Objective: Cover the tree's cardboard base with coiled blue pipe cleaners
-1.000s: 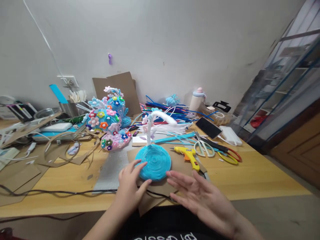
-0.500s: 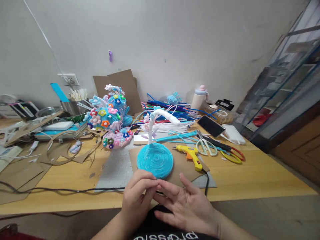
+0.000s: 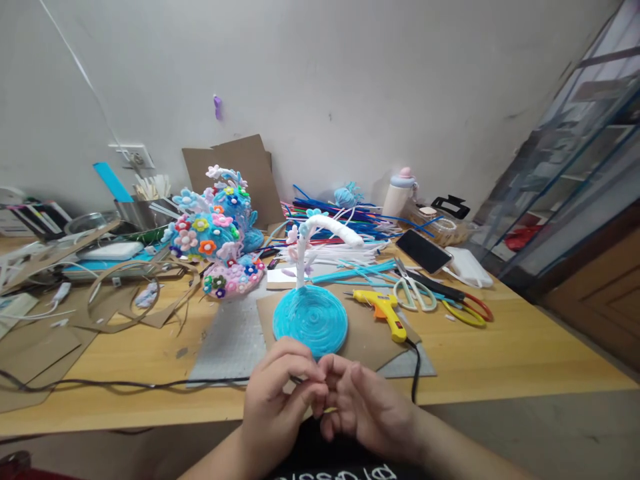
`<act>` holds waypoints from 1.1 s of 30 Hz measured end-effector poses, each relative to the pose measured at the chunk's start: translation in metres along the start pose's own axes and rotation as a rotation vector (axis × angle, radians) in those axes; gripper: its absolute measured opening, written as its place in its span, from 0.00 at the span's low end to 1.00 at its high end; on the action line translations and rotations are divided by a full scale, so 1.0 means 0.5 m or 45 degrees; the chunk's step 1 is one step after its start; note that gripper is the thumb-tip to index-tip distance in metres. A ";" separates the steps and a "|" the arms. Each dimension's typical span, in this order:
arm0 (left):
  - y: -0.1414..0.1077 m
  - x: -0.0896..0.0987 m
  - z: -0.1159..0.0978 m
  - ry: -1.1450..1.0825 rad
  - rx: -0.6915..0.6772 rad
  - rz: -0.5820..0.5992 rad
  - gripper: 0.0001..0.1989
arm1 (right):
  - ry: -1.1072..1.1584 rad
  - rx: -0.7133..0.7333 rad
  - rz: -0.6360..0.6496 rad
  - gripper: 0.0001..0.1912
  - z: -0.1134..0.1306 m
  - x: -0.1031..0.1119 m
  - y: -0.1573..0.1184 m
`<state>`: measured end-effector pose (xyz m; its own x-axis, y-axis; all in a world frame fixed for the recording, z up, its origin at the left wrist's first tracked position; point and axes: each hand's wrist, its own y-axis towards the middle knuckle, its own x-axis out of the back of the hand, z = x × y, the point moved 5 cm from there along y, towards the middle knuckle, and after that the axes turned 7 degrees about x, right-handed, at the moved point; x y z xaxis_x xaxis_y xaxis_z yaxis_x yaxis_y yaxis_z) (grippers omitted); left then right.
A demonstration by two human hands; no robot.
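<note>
In front of me at the table edge, my left hand is closed in a pinch, its thumb and fingertips meeting my right fingertips. Whether anything small lies between them I cannot make out. My right hand faces palm inward with fingers loosely curled and thumb apart, nothing visible in it. Just beyond both hands lies a round blue base of coiled fuzzy strands. From its back edge rises a white wrapped stem that bends to the right, bearing small pink and blue flowers.
A yellow glue gun, scissors and pliers lie right. Behind are a phone, a bottle and pipe cleaners. A flower-covered piece and cardboard rings stand left. A black cord crosses the front.
My right fingers, stretched out before, have curled inward, and the thumb has come closer to them. My left hand keeps its pinch. The view has shifted slightly.
</note>
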<state>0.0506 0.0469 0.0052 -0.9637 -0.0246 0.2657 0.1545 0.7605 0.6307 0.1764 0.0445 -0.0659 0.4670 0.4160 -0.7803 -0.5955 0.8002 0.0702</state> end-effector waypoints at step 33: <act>-0.120 0.198 0.143 0.164 0.494 -0.062 0.17 | -1.030 0.105 -0.206 0.20 0.107 0.052 -0.072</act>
<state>-0.0695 0.0451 -0.0584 -0.9290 -0.1287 0.3471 -0.0075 0.9440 0.3299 0.2448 0.0495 -0.0554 0.8873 0.4504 -0.0988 -0.4458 0.8927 0.0653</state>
